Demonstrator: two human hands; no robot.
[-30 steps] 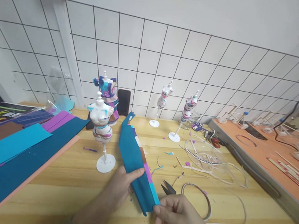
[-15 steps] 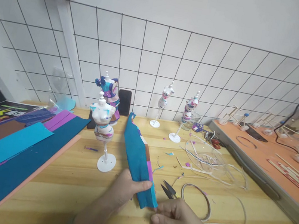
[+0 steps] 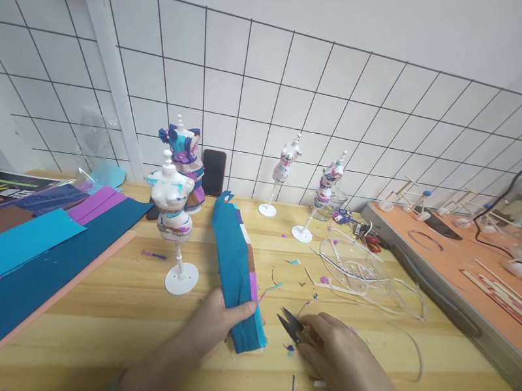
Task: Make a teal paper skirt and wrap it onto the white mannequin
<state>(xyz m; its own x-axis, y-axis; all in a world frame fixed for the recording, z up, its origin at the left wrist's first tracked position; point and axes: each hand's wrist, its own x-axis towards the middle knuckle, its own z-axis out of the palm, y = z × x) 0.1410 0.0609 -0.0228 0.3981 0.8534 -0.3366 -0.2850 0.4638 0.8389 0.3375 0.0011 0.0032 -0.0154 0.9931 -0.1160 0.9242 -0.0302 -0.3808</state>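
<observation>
- One blue strip (image 3: 231, 250) is slanting away over the wooden table (image 3: 85, 333).
- The left hand (image 3: 216, 317) is pinching its near end, thumb on top.
- The right hand (image 3: 330, 344) is curling over the scissors (image 3: 295, 331); I cannot tell whether it is gripping them.
- A white dress form (image 3: 173, 193) is standing left of the strip.

head camera | looks forward, steeply down | close above table (image 3: 72, 324) | faces tiled wall (image 3: 268, 54)
</observation>
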